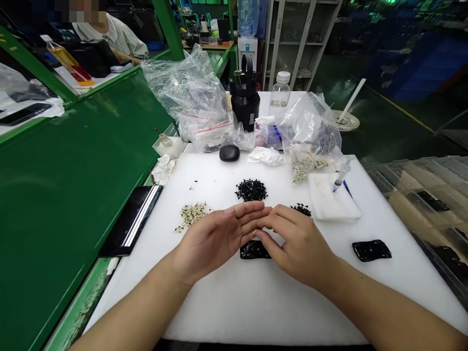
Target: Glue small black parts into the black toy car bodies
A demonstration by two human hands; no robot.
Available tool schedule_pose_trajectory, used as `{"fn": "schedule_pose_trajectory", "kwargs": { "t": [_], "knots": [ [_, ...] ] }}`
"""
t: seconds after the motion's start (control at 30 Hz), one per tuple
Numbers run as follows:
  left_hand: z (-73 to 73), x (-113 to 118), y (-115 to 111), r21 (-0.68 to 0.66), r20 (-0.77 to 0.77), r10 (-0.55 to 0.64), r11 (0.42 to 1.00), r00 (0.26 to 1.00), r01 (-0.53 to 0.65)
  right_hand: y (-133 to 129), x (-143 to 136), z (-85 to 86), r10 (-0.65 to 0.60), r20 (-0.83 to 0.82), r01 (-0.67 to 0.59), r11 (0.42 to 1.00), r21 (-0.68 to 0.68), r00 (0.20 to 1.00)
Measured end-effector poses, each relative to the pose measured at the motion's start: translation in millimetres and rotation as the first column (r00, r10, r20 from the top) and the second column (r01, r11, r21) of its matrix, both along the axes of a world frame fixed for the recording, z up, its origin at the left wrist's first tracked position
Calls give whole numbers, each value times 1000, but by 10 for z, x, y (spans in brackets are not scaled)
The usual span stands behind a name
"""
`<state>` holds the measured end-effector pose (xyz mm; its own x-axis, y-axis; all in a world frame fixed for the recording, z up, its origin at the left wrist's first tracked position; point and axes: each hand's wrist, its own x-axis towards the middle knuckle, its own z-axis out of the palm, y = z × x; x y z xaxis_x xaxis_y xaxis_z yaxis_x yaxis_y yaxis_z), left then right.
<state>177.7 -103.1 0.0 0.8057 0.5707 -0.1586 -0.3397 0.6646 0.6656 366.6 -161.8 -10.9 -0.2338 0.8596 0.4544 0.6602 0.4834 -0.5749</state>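
Observation:
My left hand (215, 239) is held palm up, with its fingers stretched out side by side. Touching its fingertips is my right hand (303, 243), whose thumb and fingers are bent together in a pinch. Anything between those fingertips is too small or hidden to make out. Below where the hands meet lies a shiny black flat part (254, 249), partly covered by them. A pile of small black pieces (252, 189) sits just beyond, and a smaller black pile (302, 209) is partly behind my right hand. Small cream-coloured pieces with dark tips (192, 214) lie beyond my left wrist.
Another black part (372, 250) lies right, near a syringe (341, 175) on a white pad (329, 202). A dark tablet-like panel (131, 219) rests at the left edge. Plastic bags (193, 97), a black bottle (244, 105) and a black case (229, 153) stand behind. A person sits far left.

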Motion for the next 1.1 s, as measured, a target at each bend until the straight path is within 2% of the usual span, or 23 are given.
{"fn": "schedule_pose_trajectory", "kwargs": {
  "t": [0.17, 0.47, 0.57, 0.67, 0.77, 0.87, 1.0, 1.1],
  "knots": [
    [-35, 35, -3, -84, -29, 9, 996, 1000, -12, 27, 5, -28, 24, 31, -23, 1000, -13, 999],
    [8, 19, -11, -41, -14, 4, 999, 1000, -5, 31, 49, -32, 94, 54, -99, 991, 93, 994],
    [6, 15, -25, 52, -69, 35, 998, 997, -31, 21, 56, -20, 130, -7, -128, 984, 127, 991],
    [12, 26, -68, 277, -206, 121, 959, 971, -61, -17, 71, 38, 131, -140, -101, 974, 203, 981],
    [51, 57, -134, 419, -322, 132, 908, 938, 16, -56, 90, 104, 100, -252, -36, 969, 245, 962],
    [103, 89, -181, 441, -319, 119, 897, 940, 36, -66, 102, 121, 96, -324, -23, 975, 222, 941],
    [137, 92, -184, 447, -328, 178, 895, 928, -13, -53, 100, 80, 99, -387, -50, 990, 133, 917],
    [143, 83, -177, 474, -369, 206, 881, 906, -8, -45, 87, 70, 97, -388, -50, 990, 131, 917]
  ]
}}
